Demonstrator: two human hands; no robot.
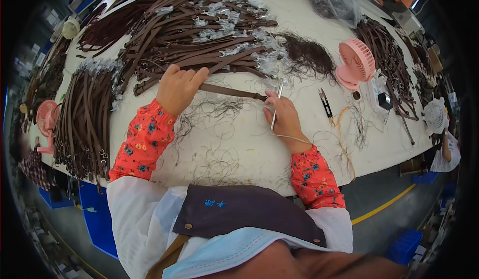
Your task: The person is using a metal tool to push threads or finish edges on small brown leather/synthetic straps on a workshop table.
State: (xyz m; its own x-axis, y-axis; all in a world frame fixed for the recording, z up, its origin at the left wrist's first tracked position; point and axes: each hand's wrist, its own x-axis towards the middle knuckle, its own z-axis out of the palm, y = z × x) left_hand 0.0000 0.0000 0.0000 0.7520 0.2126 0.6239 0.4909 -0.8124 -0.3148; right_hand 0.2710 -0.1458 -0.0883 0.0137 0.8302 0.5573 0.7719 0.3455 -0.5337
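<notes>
A narrow brown strap (229, 90) stretches between my two hands over the pale table. My left hand (180, 88) has its fingers closed around the strap's left part. At the strap's right end, my right hand (287, 117) pinches near a small loop and also grips a slim silver pen-like tool (280, 88). A thin pale cord (290, 137) runs from near the tool past my right wrist. Just beyond my hands lies a large heap of brown straps (199, 34), many with clear plastic wrapping at their ends.
Cut threads litter the table (239, 159). To the right are thread snips (325, 103), a pink fan (355, 62), a white power strip (375, 92) and more straps (386, 54). A strap bundle (82, 119) hangs over the left edge. Other people sit around the table.
</notes>
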